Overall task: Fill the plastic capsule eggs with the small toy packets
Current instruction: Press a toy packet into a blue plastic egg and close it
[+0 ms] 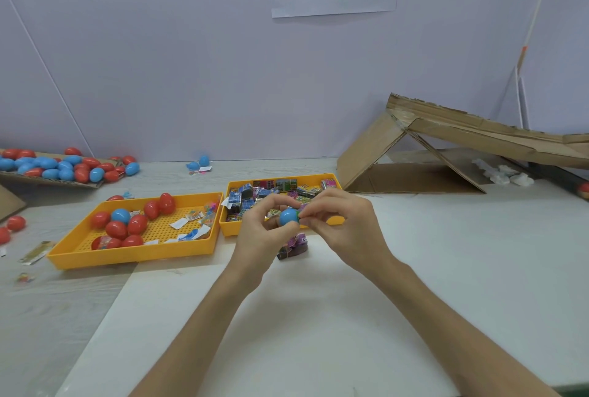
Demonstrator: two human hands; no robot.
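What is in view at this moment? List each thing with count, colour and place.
held egg: one, blue, between both hands.
left tray: one, yellow, on the table, left of centre.
tray eggs: about seven red, one blue, in the left tray.
right tray: one, yellow, beside the left tray.
toy packets: many, multicoloured, in the right tray.
loose packets: a few, purple and dark, on the table below the hands.
egg pile: many, red and blue, far left on a cardboard sheet.
folded cardboard: one, brown, right rear.
paper sign: one, white, on the wall.
left hand: grips the held egg.
right hand: fingers pinch at the egg's right end.
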